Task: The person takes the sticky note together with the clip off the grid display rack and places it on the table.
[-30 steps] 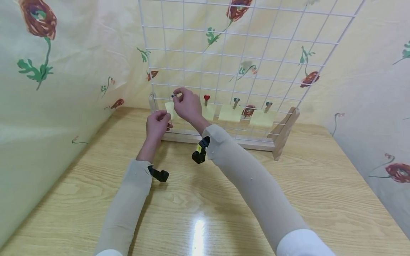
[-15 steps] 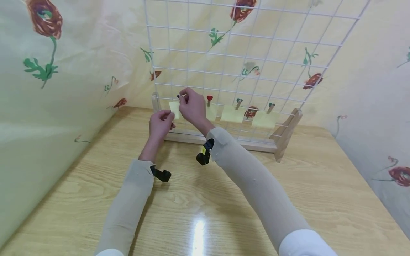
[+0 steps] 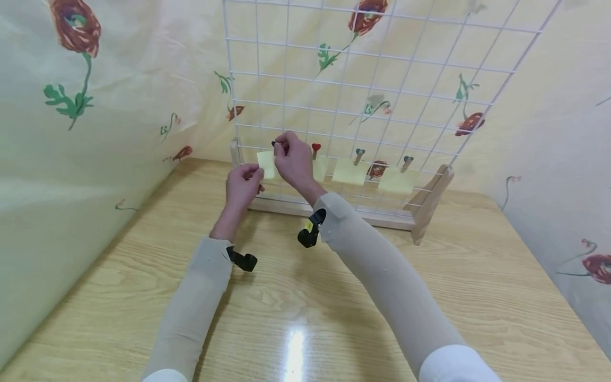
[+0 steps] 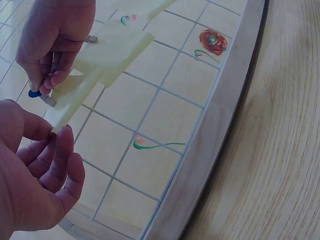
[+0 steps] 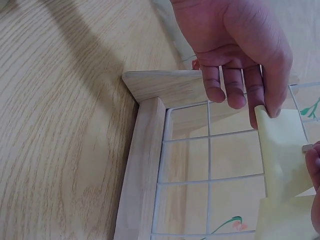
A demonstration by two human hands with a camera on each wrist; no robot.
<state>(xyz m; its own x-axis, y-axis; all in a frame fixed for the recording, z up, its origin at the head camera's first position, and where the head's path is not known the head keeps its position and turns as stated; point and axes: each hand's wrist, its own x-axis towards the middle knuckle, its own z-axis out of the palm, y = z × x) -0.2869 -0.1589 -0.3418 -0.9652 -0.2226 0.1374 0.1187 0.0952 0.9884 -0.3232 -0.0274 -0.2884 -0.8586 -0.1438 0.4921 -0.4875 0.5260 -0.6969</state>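
In the head view my left hand (image 3: 243, 185) pinches the lower left corner of a pale yellow paper note (image 3: 267, 163) between thumb and fingertips. The note lies against a white wire grid (image 3: 329, 111). At the note's upper edge my right hand (image 3: 296, 164) pinches a small wooden clothespin (image 4: 48, 100) with a dark blue end. The left wrist view shows that clothespin's tip over the paper. Beside the right hand hangs another note (image 3: 320, 167), partly hidden by it, under a clothespin with a red heart (image 3: 316, 147).
Two more yellow notes, one in the middle (image 3: 349, 171) and one at the right (image 3: 398, 180), hang from clothespins with green hearts. Wooden feet (image 3: 431, 204) carry the grid on a wood-grain table (image 3: 296, 297). Flowered cloth (image 3: 119, 138) covers the walls behind and beside it.
The head view has shifted a little, so the scene sits further right. Against the grid, the right hand with its clothespin and the note have edged right. Both hands keep their pinch.
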